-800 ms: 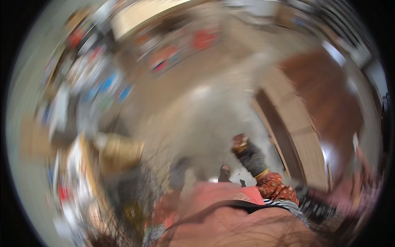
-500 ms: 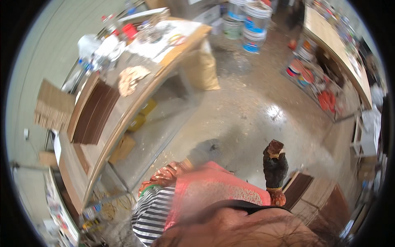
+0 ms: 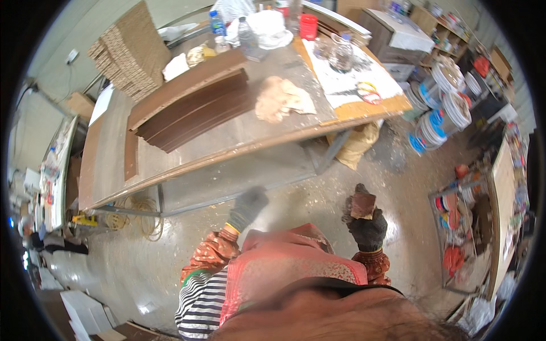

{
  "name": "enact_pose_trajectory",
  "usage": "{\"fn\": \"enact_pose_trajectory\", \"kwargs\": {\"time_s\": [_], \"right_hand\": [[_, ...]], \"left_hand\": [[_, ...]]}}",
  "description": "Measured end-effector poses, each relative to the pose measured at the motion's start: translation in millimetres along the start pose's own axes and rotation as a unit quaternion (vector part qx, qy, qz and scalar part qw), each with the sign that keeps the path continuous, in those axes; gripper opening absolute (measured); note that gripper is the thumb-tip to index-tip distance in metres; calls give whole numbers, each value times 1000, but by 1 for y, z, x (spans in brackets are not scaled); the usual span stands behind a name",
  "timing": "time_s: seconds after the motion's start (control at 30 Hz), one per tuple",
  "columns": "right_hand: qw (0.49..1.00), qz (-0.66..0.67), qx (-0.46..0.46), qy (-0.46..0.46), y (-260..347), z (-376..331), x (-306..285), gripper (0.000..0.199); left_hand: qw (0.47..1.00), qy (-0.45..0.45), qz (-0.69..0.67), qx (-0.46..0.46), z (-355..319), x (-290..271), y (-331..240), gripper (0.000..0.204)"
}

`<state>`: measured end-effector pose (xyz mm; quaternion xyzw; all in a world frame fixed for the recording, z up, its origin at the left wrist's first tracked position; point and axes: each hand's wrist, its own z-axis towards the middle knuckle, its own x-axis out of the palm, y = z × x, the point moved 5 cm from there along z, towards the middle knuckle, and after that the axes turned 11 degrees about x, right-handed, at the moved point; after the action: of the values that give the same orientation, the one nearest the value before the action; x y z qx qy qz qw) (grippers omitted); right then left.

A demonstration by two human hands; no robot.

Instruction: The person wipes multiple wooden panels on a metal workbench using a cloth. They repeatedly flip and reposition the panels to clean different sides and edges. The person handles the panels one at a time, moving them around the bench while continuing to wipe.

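My right hand [image 3: 368,230], in a dark, dirty glove, is closed on a folded piece of sandpaper [image 3: 363,206], a small reddish-brown square. It is held up over the floor, in front of the table's right part. My left hand [image 3: 248,207], in a grey glove with a yellow cuff, hangs below the table's near edge, touching nothing I can see. Its fingers are blurred. On the worktable [image 3: 227,149], dark brown boards [image 3: 196,111] lie side by side, with one brown strip along their back. A crumpled beige cloth [image 3: 282,99] lies to their right.
Light-brown panels [image 3: 128,54] stand stacked at the table's back left. Bottles, white bags and a red cup [image 3: 308,26] crowd its far side. Paint buckets [image 3: 441,122] are on the floor to the right, near another bench [image 3: 500,193]. A coiled cord [image 3: 149,219] lies under the table.
My view has swung to the right, now facing the worktable with the brown boards. The right hand still grips the sandpaper; the left forearm shows more clearly.
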<state>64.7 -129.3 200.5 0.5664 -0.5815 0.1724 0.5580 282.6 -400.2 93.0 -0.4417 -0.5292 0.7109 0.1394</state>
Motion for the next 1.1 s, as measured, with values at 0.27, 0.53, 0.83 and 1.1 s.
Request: {"fn": "enact_pose_trajectory", "kwargs": {"time_s": [0.27, 0.53, 0.83, 1.1], "right_hand": [[982, 14, 35, 183, 62, 111, 17, 82], [983, 1, 120, 142, 112, 225, 28, 63], [956, -161, 132, 205, 45, 300, 106, 66], [909, -362, -39, 203, -42, 272, 226, 64]], "left_hand": [[994, -30, 78, 63, 65, -1, -45, 39], [952, -22, 298, 68, 117, -40, -85, 42], [917, -352, 179, -47, 52, -186, -76, 25], [829, -554, 69, 42, -5, -367, -86, 24]]}}
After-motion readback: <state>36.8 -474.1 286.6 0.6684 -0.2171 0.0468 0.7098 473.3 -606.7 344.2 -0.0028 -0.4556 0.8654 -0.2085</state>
